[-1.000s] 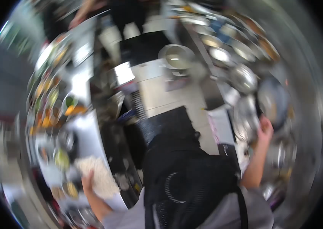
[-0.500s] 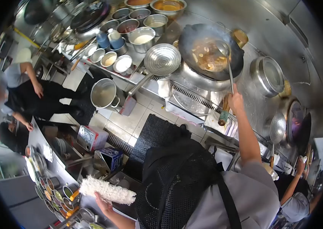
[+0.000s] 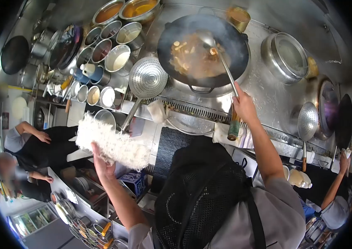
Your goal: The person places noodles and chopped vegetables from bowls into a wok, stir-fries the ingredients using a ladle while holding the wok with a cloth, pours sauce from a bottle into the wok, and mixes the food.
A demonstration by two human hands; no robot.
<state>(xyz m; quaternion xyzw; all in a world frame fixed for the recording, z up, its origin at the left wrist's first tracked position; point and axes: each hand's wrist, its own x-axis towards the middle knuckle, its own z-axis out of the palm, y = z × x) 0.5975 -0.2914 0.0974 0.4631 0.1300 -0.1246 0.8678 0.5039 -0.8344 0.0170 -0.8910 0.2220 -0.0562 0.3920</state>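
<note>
A fluffy white block of noodle-like strands rests on my left hand, which supports it from beneath and hides most of its fingers. My right hand is wrapped round the handle of a metal ladle. The ladle's bowl dips into brown liquid with pale sliced pieces inside a steaming black wok on the stove. Just below the right hand, a green-and-brown cylindrical handle lies over the stove's front edge.
A perforated strainer lies left of the wok, near sauce pots. Stacked metal pots stand to its right. One person stands at the left, another at the lower right. An open can sits behind the wok.
Since half a second ago, my left hand has raised the white block up and toward the stove. The view has shifted, and the ladle remains in the wok. A second ago my right hand reached among metal pans.
</note>
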